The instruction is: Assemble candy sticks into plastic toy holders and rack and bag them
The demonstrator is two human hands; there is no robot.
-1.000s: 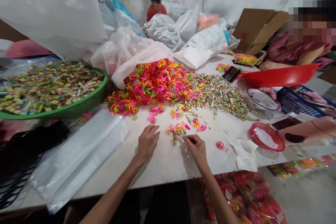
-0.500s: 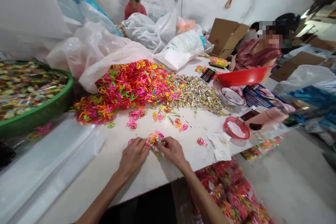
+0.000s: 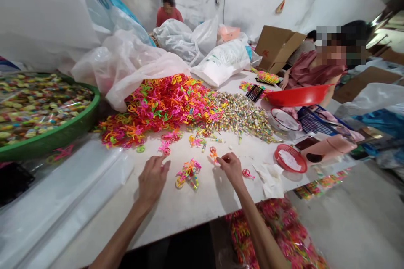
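2 bare hands over a white table [image 3: 202,206], left hand [image 3: 152,180] open with fingers spread, just beside a small tangle of neon plastic pieces [image 3: 188,175], right hand [image 3: 230,169] pinched closed, just beside an orange plastic piece [image 3: 213,155], large neon heap [image 3: 160,109] beyond

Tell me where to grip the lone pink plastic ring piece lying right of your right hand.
Pinch the short stem of the pink plastic ring piece with the right hand, coming from above and its left. It lies flat on the white table, apart from the other pieces, and the stem seems to stick out, so it likely gives the easiest hold.
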